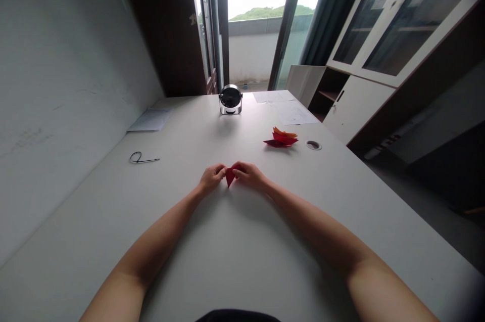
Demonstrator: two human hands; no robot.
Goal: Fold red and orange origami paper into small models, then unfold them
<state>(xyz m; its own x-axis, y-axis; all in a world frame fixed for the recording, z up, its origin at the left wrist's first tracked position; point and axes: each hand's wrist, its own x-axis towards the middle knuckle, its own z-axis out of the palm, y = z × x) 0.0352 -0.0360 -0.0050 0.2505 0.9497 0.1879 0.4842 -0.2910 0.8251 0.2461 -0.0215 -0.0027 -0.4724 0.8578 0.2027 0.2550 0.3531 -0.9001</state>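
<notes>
A small piece of folded red paper [229, 177] is held between my two hands over the middle of the white table, its pointed end turned down toward me. My left hand [212, 178] pinches its left edge. On the other side my right hand [248, 175] grips the upper right part, and its fingers hide some of the paper. Beyond my right hand lies a small stack of folded red and orange paper pieces [281, 138].
The white table [182, 271] meets a wall on the left. On it are a looped black cable tie [137, 158], a round black-and-silver device [230, 99], a white ring [313, 145], and paper sheets [150, 120] at left and back right. Cabinets [359, 104] stand beyond the right edge.
</notes>
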